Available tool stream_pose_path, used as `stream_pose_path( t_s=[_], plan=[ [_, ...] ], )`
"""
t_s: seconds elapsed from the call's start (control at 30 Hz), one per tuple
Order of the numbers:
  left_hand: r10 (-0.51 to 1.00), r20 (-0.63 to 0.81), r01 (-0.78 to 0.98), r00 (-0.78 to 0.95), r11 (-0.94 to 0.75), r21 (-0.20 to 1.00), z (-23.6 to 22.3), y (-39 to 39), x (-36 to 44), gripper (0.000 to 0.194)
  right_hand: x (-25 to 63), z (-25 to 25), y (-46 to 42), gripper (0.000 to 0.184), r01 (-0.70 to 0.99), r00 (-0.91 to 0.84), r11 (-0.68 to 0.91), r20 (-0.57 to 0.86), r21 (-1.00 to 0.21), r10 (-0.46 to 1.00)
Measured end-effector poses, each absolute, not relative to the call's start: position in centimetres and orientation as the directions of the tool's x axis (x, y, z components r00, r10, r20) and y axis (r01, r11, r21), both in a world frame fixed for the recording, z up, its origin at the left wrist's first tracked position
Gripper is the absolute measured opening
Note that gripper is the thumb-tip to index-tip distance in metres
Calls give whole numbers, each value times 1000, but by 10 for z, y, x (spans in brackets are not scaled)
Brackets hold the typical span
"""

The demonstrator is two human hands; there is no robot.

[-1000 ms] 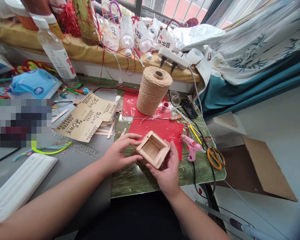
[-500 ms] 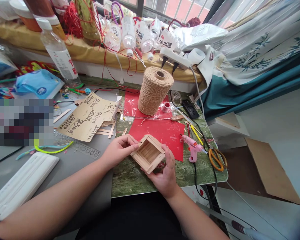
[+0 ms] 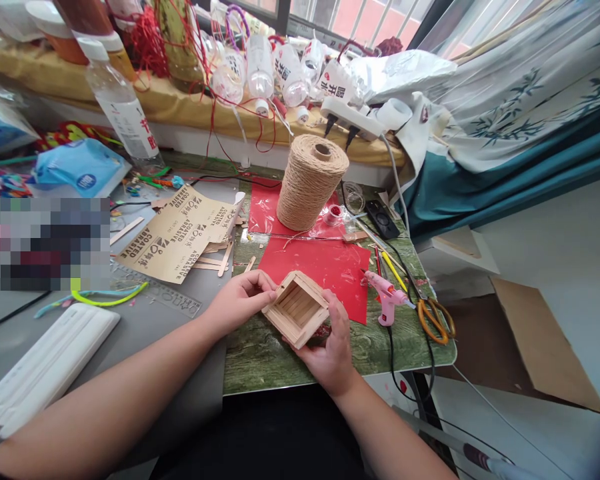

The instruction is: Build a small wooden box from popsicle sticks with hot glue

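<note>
A small open box made of wooden craft sticks [image 3: 307,333] is held between both hands above the green wood-patterned table mat, its hollow inside facing me. My left hand [image 3: 245,297] pinches the box's upper left corner between thumb and fingers. Around the right side and lower corner wraps my right hand [image 3: 333,347], thumb and fingers on the outer walls. Behind the box lies a red sheet [image 3: 330,270]. On the right, a pink glue gun [image 3: 385,297] rests on the mat, with orange-handled scissors [image 3: 433,321] beside it.
A large spool of twine [image 3: 310,187] stands behind the red sheet. To the left are sandpaper sheets [image 3: 173,233], loose craft sticks [image 3: 225,257], a clear stencil ruler [image 3: 175,298] and a white keyboard [image 3: 55,367]. A power strip [image 3: 355,117] and several bottles line the sill. Cables hang at the right.
Both hands keep the same hold on the box, which stays in place. The view has shifted very slightly.
</note>
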State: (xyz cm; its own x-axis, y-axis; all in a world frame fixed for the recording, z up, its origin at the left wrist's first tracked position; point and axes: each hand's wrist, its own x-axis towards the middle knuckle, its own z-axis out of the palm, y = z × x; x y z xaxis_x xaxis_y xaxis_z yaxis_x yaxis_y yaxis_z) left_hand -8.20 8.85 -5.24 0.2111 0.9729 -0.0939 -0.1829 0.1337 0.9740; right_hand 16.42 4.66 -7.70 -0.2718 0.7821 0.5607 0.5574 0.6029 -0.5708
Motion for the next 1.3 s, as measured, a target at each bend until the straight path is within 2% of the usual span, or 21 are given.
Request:
stream_pose_path(
  t_s=[0.27, 0.43, 0.63, 0.93, 1.1, 1.3],
  plan=[
    [976, -82, -40, 200, 92, 995, -47, 87, -85, 25, 163, -75, 47, 122, 555, -267, 612, 576, -564, 773],
    [980, -36, 49, 194, 27, 998, -44, 88, -88, 29, 165, -78, 47, 123, 562, -256, 596, 565, -573, 784],
    [977, -89, -32, 193, 97, 995, -47, 87, -84, 28, 164, -78, 47, 122, 567, -244, 589, 565, -577, 788],
    [980, -101, 29, 170, 97, 995, -42, 86, -86, 19, 164, -79, 46, 123, 573, -253, 599, 574, -560, 779],
    [987, -35, 93, 159, 20, 995, -39, 86, -87, 24, 164, -79, 46, 122, 568, -256, 601, 573, -563, 778],
    [983, -75, 66, 166, 65, 996, -45, 86, -87, 28, 163, -79, 48, 116, 601, -274, 619, 597, -506, 754]
  ],
)
